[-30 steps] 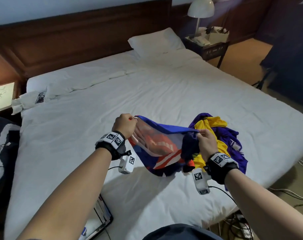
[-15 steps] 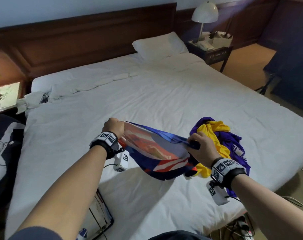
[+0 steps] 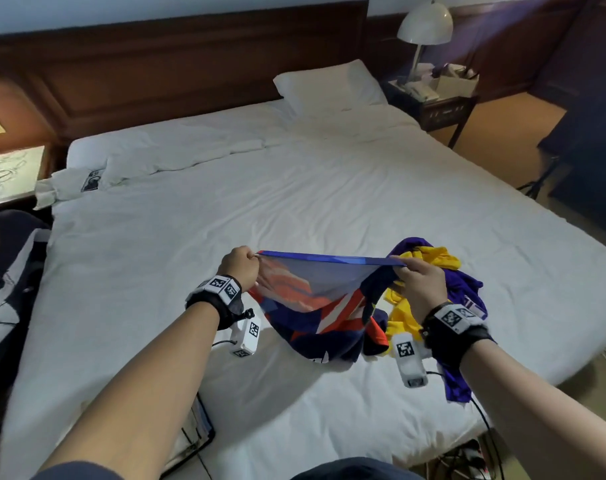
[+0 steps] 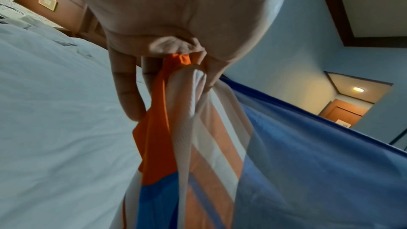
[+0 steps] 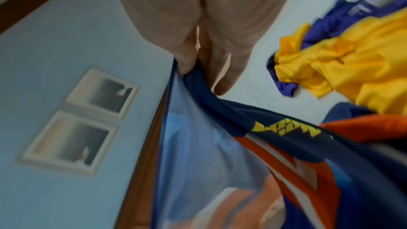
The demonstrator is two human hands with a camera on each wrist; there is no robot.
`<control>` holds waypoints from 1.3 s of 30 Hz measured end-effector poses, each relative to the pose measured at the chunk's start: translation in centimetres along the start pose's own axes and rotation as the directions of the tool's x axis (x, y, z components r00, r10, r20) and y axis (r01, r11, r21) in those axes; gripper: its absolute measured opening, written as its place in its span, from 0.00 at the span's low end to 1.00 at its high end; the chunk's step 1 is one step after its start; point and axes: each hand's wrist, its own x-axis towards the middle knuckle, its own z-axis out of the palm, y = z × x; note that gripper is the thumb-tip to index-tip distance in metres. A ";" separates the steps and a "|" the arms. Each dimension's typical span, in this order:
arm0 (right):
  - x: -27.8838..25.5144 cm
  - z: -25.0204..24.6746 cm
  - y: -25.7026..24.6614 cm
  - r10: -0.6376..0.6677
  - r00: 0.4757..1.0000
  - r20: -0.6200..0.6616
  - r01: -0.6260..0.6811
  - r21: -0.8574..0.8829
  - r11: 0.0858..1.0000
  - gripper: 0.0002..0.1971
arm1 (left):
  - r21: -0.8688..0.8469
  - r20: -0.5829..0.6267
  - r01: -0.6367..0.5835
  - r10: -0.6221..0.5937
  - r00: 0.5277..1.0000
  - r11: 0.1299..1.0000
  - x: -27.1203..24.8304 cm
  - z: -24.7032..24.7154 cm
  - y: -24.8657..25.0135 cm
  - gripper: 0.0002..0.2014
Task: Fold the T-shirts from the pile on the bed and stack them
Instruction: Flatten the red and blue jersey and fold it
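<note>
The blue, orange and white T-shirt [image 3: 315, 299] hangs above the bed [image 3: 294, 188] near its near edge, its top edge pulled taut from side to side between the left hand [image 3: 239, 266] and right hand [image 3: 420, 284], each pinching one end. The purple and yellow pile [image 3: 447, 271] lies beside the right hand, toward the right edge. The shirt's lower part bunches on the sheet, so sleeves and collar are hard to make out.

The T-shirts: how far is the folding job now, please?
Done: nothing visible; no folded stack shows on the bed. In hand: the left hand and right hand pinch one blue-orange shirt by its edge, stretched above the bed, not yet folded. Left: this shirt, and the yellow-purple pile beside it.
</note>
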 end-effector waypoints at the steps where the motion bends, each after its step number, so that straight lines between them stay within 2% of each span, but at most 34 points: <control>1: -0.1 0.2 -0.3 0.066 0.997 0.035 -0.069 0.106 0.992 0.14 | 0.013 0.017 0.011 -0.011 1.000 1.000 -0.4 -0.1 -0.1 0.04; 2: -0.3 0.6 -0.7 0.105 0.992 0.067 -0.115 0.158 0.981 0.17 | 0.035 0.029 0.008 -0.009 1.000 0.999 -1.0 -0.2 0.1 0.03; 4: -0.6 1.8 -1.3 0.118 0.982 0.146 -0.135 0.110 0.985 0.18 | 0.089 0.094 -0.102 0.094 0.991 0.991 -3.1 -0.2 1.3 0.20; 5: -1.0 2.6 -1.5 0.107 0.976 0.191 -0.113 0.020 0.993 0.18 | 0.087 0.167 -0.211 0.194 0.967 0.974 -4.3 0.0 2.4 0.30; 6: -1.2 3.5 -1.6 0.092 0.966 0.240 -0.073 -0.086 0.994 0.18 | 0.058 0.244 -0.321 0.298 0.923 0.945 -5.7 0.6 3.8 0.38; 7: -1.5 4.5 -1.8 0.078 0.953 0.293 -0.027 -0.174 0.984 0.17 | 0.004 0.310 -0.402 0.381 0.871 0.916 -6.9 1.3 5.2 0.40; 8: -1.8 5.4 -2.1 0.066 0.937 0.343 0.017 -0.233 0.972 0.14 | -0.078 0.340 -0.451 0.449 0.827 0.889 -7.7 2.2 6.3 0.37; 9: -2.1 5.9 -2.4 0.064 0.924 0.378 0.037 -0.256 0.966 0.11 | -0.168 0.338 -0.463 0.492 0.802 0.870 -8.1 3.0 7.2 0.32; 11: -2.4 6.1 -3.0 0.063 0.909 0.411 0.056 -0.271 0.961 0.03 | -0.308 0.300 -0.426 0.512 0.805 0.851 -8.0 4.0 7.8 0.19; 13: -2.4 5.3 -3.0 0.022 0.897 0.440 0.148 -0.349 0.926 0.11 | -0.436 0.288 -0.323 0.470 0.834 0.840 -7.6 4.2 7.6 0.20; 15: -2.7 4.4 -2.7 -0.090 0.878 0.471 0.349 -0.500 0.792 0.17 | -0.566 0.326 -0.198 0.438 0.838 0.800 -7.7 4.2 7.4 0.26; 17: -3.3 4.0 -2.3 -0.240 0.842 0.483 0.510 -0.567 0.647 0.17 | -0.604 0.366 -0.134 0.424 0.829 0.785 -7.8 4.3 7.4 0.29; 19: -3.8 3.9 -2.0 -0.380 0.800 0.465 0.592 -0.505 0.628 0.15 | -0.610 0.376 -0.133 0.433 0.819 0.781 -8.2 4.1 7.8 0.28; 22: -4.1 3.3 -1.9 -0.498 0.740 0.452 0.671 -0.435 0.601 0.05 | -0.613 0.364 -0.128 0.423 0.830 0.780 -8.2 3.8 8.4 0.15; 23: -4.2 3.1 -1.9 -0.502 0.740 0.447 0.670 -0.438 0.599 0.03 | -0.600 0.366 -0.134 0.420 0.830 0.789 -8.2 3.6 8.5 0.13; 26: -4.1 3.0 -1.9 -0.524 0.759 0.386 0.651 -0.438 0.620 0.05 | -0.578 0.373 -0.162 0.435 0.819 0.800 -7.7 3.3 8.0 0.17; 27: -3.9 3.0 -1.9 -0.527 0.777 0.344 0.630 -0.443 0.638 0.06 | -0.550 0.369 -0.190 0.441 0.818 0.813 -7.5 3.2 7.8 0.16; 29: -3.5 2.9 -2.0 -0.504 0.826 0.254 0.559 -0.489 0.670 0.05 | -0.457 0.329 -0.252 0.426 0.843 0.853 -6.8 2.8 6.8 0.08; 31: -2.7 2.4 -1.7 -0.428 0.876 0.223 0.473 -0.568 0.674 0.04 | -0.329 0.297 -0.274 0.374 0.878 0.904 -5.9 2.1 5.1 0.14; 33: -1.6 1.7 -0.6 -0.315 0.915 0.253 0.399 -0.691 0.602 0.05 | -0.178 0.302 -0.270 0.314 0.900 0.946 -4.6 1.5 2.5 0.20; 35: -0.7 1.0 0.5 -0.192 0.940 0.282 0.341 -0.802 0.491 0.06 | -0.032 0.274 -0.249 0.248 0.929 0.968 -3.3 1.0 -0.5 0.23; 36: -0.5 0.7 0.8 -0.122 0.949 0.292 0.315 -0.843 0.436 0.06 | 0.036 0.236 -0.214 0.200 0.951 0.976 -2.8 0.8 -1.8 0.23; 37: -0.4 0.5 1.0 -0.053 0.956 0.288 0.287 -0.885 0.367 0.10 | 0.094 0.179 -0.158 0.140 0.974 0.983 -2.4 0.6 -3.2 0.21; 39: -0.5 0.0 0.9 0.039 0.966 0.255 0.241 -0.946 0.218 0.11 | 0.198 0.071 -0.013 -0.001 0.997 0.980 -1.8 0.0 -5.7 0.16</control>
